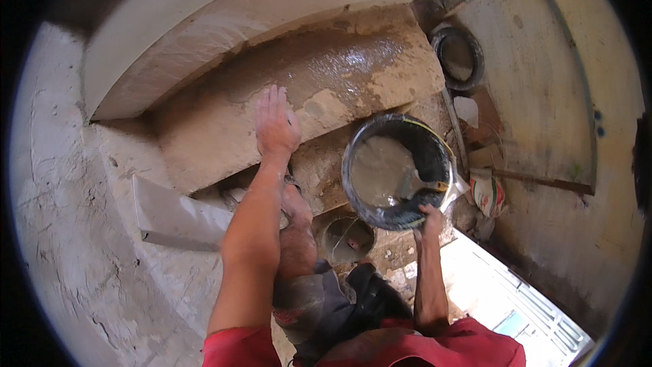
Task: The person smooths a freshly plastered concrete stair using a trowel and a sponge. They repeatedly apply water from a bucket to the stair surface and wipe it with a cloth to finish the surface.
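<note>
My left hand (276, 126) reaches over a wet, mud-coloured step (224, 119), fingers stretched out and side by side. Whether the palm touches the surface I cannot tell. To its right, my right hand (428, 223) is closed on the near rim of a black bucket (348, 187). Pale grey slurry (380, 166) fills part of this bucket, which leans with its opening toward me. Something pale and blurred shows in the slurry near the right side.
A second black bucket (475, 68) stands at the far right, by the wall. Below the held bucket sits a smaller round container (348, 239). A pale slab (180, 217) juts out at left. A printed sack (487, 194) lies at right, above a white grille (516, 292).
</note>
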Demonstrator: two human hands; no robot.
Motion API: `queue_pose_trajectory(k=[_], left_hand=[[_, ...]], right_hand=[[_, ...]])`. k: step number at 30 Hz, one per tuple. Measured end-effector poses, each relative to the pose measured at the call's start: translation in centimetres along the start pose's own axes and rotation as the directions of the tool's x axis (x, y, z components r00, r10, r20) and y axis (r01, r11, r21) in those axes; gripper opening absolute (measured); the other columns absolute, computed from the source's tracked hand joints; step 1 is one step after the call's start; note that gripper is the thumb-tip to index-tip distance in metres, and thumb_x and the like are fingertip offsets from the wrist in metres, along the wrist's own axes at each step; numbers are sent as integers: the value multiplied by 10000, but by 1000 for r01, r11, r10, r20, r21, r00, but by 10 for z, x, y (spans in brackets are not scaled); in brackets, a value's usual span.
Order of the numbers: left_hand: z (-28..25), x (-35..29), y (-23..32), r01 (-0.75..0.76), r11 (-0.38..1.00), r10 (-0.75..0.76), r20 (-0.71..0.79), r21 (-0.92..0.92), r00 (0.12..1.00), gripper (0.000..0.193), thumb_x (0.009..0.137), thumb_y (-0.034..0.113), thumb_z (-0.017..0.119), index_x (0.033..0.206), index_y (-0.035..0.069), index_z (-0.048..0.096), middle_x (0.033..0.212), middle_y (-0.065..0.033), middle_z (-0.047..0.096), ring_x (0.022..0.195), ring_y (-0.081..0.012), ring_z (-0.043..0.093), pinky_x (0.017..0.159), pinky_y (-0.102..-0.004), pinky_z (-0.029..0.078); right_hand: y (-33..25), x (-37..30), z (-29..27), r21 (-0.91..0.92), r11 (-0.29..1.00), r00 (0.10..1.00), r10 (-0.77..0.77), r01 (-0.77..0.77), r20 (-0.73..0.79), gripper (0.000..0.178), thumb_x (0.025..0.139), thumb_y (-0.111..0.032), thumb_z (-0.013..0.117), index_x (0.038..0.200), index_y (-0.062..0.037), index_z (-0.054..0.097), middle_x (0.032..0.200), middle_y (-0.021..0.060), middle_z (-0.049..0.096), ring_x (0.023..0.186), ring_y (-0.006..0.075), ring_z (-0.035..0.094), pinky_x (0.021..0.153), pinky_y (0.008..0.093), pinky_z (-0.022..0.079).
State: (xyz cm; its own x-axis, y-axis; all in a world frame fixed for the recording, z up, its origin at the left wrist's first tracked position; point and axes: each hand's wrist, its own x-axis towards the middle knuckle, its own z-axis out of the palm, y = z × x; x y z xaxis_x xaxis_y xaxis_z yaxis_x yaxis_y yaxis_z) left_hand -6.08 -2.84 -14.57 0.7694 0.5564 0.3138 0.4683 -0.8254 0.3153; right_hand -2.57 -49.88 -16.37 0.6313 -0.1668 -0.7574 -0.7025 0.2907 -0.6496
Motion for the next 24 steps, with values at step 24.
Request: queue_pose_trajectory(k=[24], left_hand=[[-11, 53, -37, 363, -328, -665, 486, -872, 567, 543, 1124, 414, 392, 1450, 51, 631, 1344, -124, 729, 1137, -281, 699, 1040, -429, 527]], right_hand=[[-174, -237, 322, -149, 391, 346, -501, 908, 793, 297, 960, -73, 725, 1215, 79, 733, 1033, 31, 734, 885, 112, 599, 849, 281, 475]])
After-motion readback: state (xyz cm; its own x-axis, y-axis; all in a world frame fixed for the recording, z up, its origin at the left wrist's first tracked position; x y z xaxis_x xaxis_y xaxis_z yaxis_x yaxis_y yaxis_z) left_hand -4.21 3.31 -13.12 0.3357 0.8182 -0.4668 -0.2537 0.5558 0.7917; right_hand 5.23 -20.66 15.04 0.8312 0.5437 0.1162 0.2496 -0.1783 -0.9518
